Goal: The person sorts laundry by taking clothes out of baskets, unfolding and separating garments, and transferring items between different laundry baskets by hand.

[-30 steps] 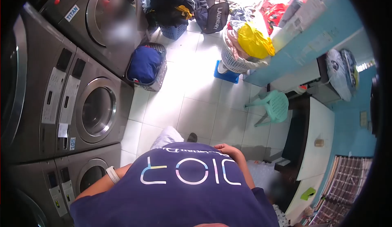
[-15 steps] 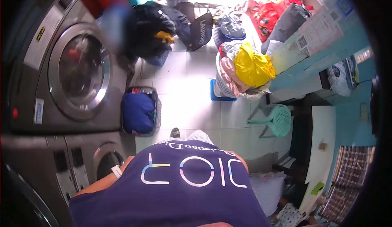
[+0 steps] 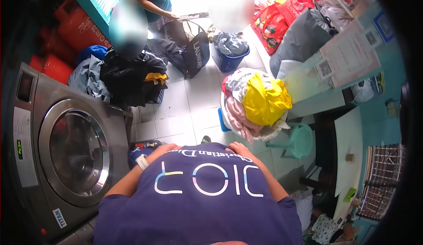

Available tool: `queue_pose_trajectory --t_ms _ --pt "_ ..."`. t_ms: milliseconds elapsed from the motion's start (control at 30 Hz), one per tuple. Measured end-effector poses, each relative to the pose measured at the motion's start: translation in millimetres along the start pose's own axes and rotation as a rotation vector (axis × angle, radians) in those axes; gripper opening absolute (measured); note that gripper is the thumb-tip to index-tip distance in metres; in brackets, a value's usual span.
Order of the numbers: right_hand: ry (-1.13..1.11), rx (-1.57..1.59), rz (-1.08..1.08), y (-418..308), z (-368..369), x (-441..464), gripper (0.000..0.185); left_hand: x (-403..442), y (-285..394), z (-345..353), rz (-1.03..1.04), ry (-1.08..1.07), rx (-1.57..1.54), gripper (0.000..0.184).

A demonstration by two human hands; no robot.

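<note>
In the head view my left hand (image 3: 165, 150), with a pale band on the wrist, is at the left side of my waist, by the hem of my dark blue shirt (image 3: 207, 196). Its fingers are mostly hidden behind the cloth. On the other side, my right hand (image 3: 240, 149) rests against the shirt front, fingers loosely spread and no object in them. Just beyond the right hand stands a white basket heaped with laundry (image 3: 238, 108), a yellow cloth (image 3: 266, 99) on top. Partly covered by my left arm is a basket of dark blue clothes (image 3: 140, 150).
A front-loading washer (image 3: 75, 152) stands at left, with dark clothes (image 3: 125, 77) piled behind it. Farther back are a black laundry bag (image 3: 194, 53), a blue basket (image 3: 229, 60) and another person (image 3: 152, 0). Red bags (image 3: 273, 25) and a green stool (image 3: 299, 141) are at right.
The view has tilted up and swung, showing more of the far doorway and the other person. Both my hands have come into sight at my waist; before, they were hidden.
</note>
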State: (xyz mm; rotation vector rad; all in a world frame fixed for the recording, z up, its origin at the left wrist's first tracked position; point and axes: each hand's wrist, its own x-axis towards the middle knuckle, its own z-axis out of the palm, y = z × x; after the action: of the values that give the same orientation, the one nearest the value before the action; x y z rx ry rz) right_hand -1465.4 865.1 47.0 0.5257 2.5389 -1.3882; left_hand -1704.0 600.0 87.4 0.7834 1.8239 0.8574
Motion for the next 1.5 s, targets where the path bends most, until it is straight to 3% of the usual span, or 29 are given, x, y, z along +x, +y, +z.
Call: queue_pose_trajectory --t_ms 67,133,233,300,400,467,533,600,800,867,1133,1333,1367,1400,1433,1500 --pt "0.019 -0.066 -0.087 -5.8 -19.0 35.3 0.035 26.7 13.8 -17.3 0.016 0.024 0.099 0.035" --pt "0.046 -0.067 -0.065 -20.0 -35.5 64.5 0.032 52.3 15.6 -36.3 -0.066 0.041 0.075 0.031" --pt "0.180 -0.117 -0.029 -29.0 -45.4 113.9 0.030 80.6 14.2 -69.4 0.015 0.100 0.122 0.025" --pt "0.112 -0.106 0.043 -29.0 -58.6 145.6 0.032 102.6 8.1 -93.4 0.040 0.189 0.226 0.024" --pt "0.022 -0.018 0.145 -26.0 -62.5 183.1 0.037 140.5 -13.4 -137.3 0.029 0.162 0.171 0.024" --pt "-0.119 0.158 0.257 -43.2 -62.6 208.4 0.031 164.0 -17.3 -174.8 0.022 0.027 0.257 0.022" --pt "-0.124 0.260 0.308 -58.4 -64.8 232.6 0.030 176.7 -14.9 -207.4 -0.076 -0.172 -0.055 0.018" --pt "0.007 -0.082 0.256 -52.5 -55.2 261.6 0.031 192.0 -15.0 -240.9 -0.103 -0.208 -0.070 0.018" --pt "0.114 -0.141 0.253 -73.2 -38.4 306.6 0.030 228.9 0.6 -311.4 0.009 -0.002 0.409 0.027" --pt "0.124 -0.114 0.297 -82.5 -33.3 314.3 0.032 244.9 -6.2 -322.9 0.060 -0.052 0.478 0.028" --pt "0.099 -0.165 0.466 -78.5 -35.9 296.7 0.034 292.0 -8.4 -301.9 0.183 -0.210 0.752 0.030" --pt "0.169 0.032 0.486 -17.6 -59.5 260.6 0.033 315.2 4.2 -256.2 0.210 -0.327 0.941 0.034" --pt "0.257 -0.023 0.577 -6.4 -68.0 251.1 0.030 321.8 0.9 -247.9 0.250 -0.332 0.930 0.036" --pt "0.533 -0.170 0.498 27.5 -60.9 242.9 0.029 327.0 3.7 -239.5 0.266 -0.341 0.919 0.036" --pt "0.488 -0.105 0.768 21.0 -91.0 239.7 0.028 330.9 7.6 -230.5 0.272 -0.346 0.915 0.037" --pt "0.777 -0.224 0.996 78.8 -96.8 234.3 0.033 337.5 19.6 -214.0 0.263 -0.368 0.934 0.037"
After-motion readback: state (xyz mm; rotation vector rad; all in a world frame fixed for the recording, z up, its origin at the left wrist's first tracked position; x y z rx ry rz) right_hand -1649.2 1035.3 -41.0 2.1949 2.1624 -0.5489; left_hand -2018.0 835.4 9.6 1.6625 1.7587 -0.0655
